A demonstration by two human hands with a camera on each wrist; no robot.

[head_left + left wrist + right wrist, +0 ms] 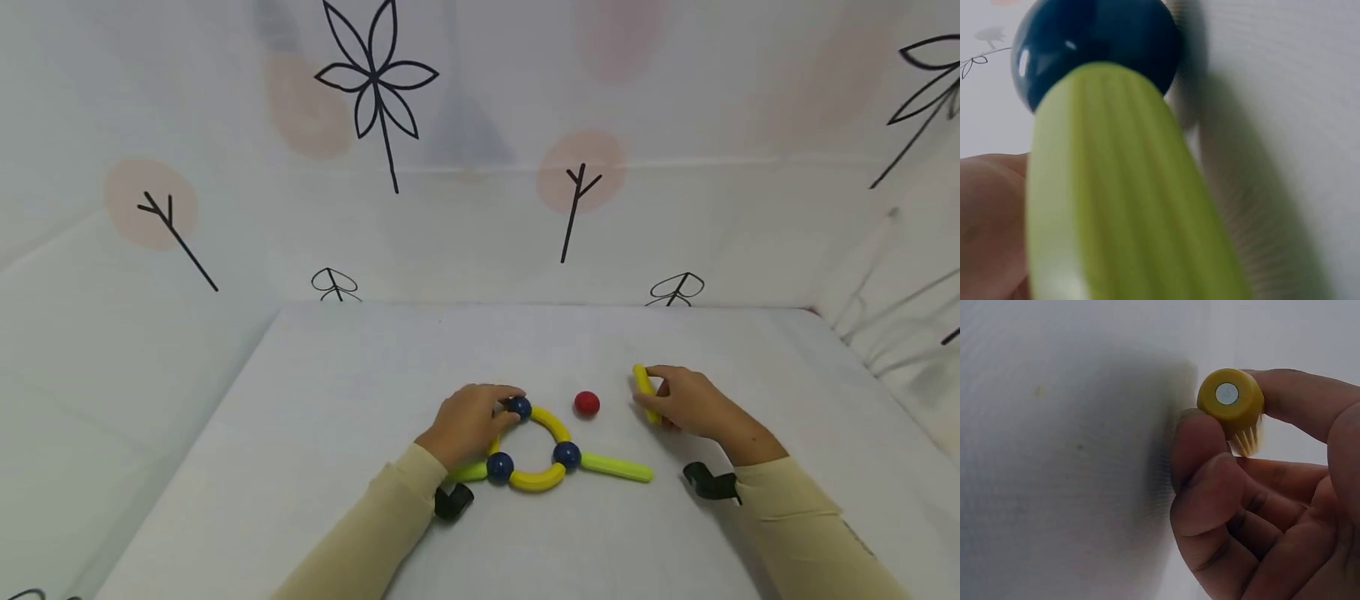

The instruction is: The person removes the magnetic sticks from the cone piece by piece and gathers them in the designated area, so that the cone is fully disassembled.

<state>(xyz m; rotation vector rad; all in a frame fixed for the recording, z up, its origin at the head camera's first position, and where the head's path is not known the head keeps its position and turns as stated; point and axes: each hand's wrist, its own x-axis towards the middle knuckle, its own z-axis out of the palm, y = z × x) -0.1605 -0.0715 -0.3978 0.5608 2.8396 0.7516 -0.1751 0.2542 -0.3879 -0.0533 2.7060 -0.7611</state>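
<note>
On the white table lies a ring of curved yellow magnetic rods (pixel 537 481) joined by dark blue balls. My left hand (pixel 467 425) pinches the far ball (pixel 519 407) between thumb and fingers, partly covering the ring's left side. A straight lime-green rod (pixel 617 467) sticks out from the right ball (pixel 567 455). Another lime-green rod (pixel 1116 187) meets the left ball (pixel 500 467), running under my left wrist. My right hand (pixel 693 403) pinches a yellow magnetic rod (pixel 643 382), apart from the ring; its round silver magnet end (pixel 1227 394) shows in the right wrist view.
Between the ring and my right hand sits a loose red ball (pixel 587 404). White cloth walls (pixel 480 233) with plant drawings rise behind and beside the table (pixel 360 358). A black wrist camera (pixel 454 502) is on the left wrist, another (pixel 708 482) on the right.
</note>
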